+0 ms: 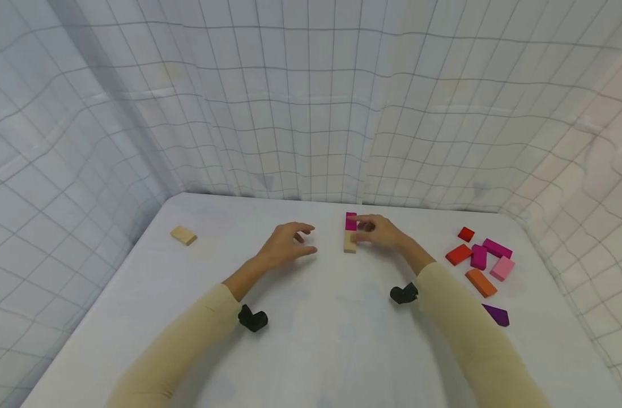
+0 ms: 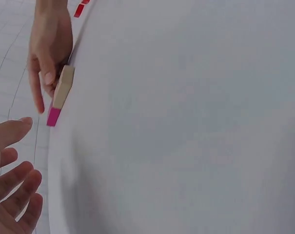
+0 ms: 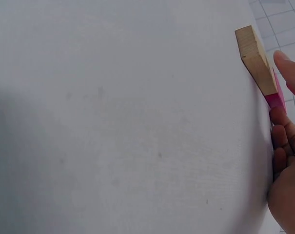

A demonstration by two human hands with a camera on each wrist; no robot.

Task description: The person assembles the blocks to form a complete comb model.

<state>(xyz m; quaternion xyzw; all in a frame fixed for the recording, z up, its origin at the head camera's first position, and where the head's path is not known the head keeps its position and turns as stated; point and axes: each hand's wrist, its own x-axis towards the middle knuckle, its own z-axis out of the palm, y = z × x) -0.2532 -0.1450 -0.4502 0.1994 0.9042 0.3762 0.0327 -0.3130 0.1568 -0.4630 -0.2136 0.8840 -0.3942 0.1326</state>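
A magenta block [image 1: 350, 221] and a plain wooden block [image 1: 349, 242] lie end to end on the white table, the magenta one farther away. My right hand [image 1: 381, 231] is just right of this pair, its index finger reaching over the magenta block and its thumb by the wooden block [image 3: 257, 61]. In the right wrist view the other fingers bend loosely beside the magenta block [image 3: 276, 97]; whether they touch it I cannot tell. My left hand [image 1: 284, 245] hovers left of the pair, fingers apart and relaxed, holding nothing.
At the right lie a small red block [image 1: 466, 234], a larger red block [image 1: 459, 254], an orange block [image 1: 481, 283], a pink block [image 1: 502, 268], a purple piece [image 1: 496, 314] and magenta blocks [image 1: 478, 256]. Another wooden block [image 1: 183, 235] lies far left. Gridded white curtains [image 1: 311, 113] surround the table.
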